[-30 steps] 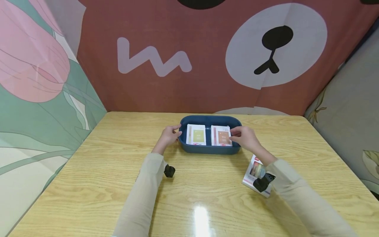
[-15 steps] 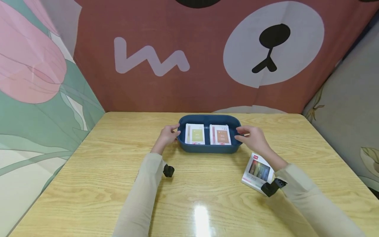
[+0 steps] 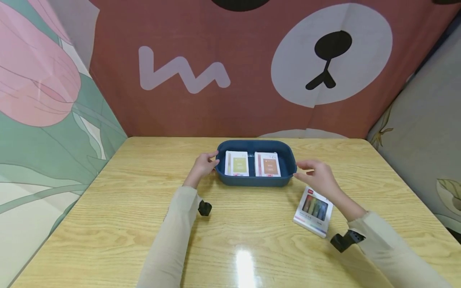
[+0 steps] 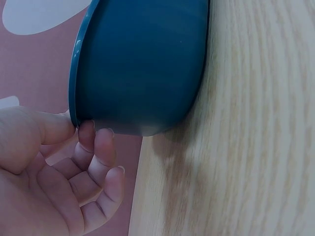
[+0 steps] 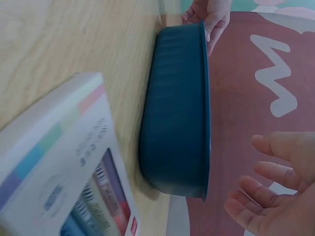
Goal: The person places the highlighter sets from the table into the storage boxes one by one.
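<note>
my left hand [image 3: 203, 165] pinches the tray [image 3: 253, 182], best held steady; my right hand [image 3: 319, 177], fingers apart, is near the box [image 3: 313, 214].

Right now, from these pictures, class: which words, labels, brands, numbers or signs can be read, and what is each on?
"12", probably: orange-panelled box; its other print is too small.
Yellow-green-panelled box: print too small.
Windowed box: red label and lettering too blurred; barcodes on the sticks inside.

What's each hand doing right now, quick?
Left hand: pinching the dark-blue oblong plastic bin at one end.
Right hand: open, holding nothing, near the bin's other end.
</note>
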Available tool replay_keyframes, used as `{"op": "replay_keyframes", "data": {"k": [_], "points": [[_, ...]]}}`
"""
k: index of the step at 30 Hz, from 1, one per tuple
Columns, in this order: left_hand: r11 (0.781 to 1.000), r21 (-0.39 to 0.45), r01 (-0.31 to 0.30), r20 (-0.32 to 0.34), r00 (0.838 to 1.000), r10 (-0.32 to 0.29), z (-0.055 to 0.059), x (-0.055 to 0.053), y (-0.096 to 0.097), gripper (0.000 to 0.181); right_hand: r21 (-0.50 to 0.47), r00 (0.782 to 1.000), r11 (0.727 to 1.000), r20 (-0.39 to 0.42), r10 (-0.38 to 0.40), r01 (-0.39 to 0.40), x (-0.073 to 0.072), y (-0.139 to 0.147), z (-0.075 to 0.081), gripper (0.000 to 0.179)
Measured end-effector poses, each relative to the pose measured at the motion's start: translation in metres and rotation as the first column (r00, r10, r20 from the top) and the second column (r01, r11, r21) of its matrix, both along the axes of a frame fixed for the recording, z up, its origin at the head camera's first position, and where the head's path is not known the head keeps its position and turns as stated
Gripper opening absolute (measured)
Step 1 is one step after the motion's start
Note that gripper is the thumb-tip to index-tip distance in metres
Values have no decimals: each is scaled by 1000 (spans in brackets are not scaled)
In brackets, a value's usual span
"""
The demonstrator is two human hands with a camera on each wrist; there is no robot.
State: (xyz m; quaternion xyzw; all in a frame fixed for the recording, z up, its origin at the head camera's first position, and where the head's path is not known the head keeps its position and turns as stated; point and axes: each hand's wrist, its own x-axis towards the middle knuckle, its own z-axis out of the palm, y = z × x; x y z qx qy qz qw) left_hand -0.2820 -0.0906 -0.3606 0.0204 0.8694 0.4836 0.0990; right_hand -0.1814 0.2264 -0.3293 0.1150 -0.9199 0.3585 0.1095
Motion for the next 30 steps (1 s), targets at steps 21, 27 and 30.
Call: {"op": "replay_keyframes", "data": {"k": [21, 27, 30], "points": [[1000, 13, -4, 1, 1000, 4, 1, 2, 0, 41, 136, 999, 991, -45, 4, 2, 34, 27, -25, 33], [1000, 15, -4, 10, 1000, 4, 1, 1, 0, 41, 157, 1000, 988, 3, -13, 13, 45, 34, -30, 35], [1000, 19, -9, 12, 1000, 9, 0, 1, 0, 41, 189, 999, 982, 32, -31, 24, 49, 37, -33, 34]]}}
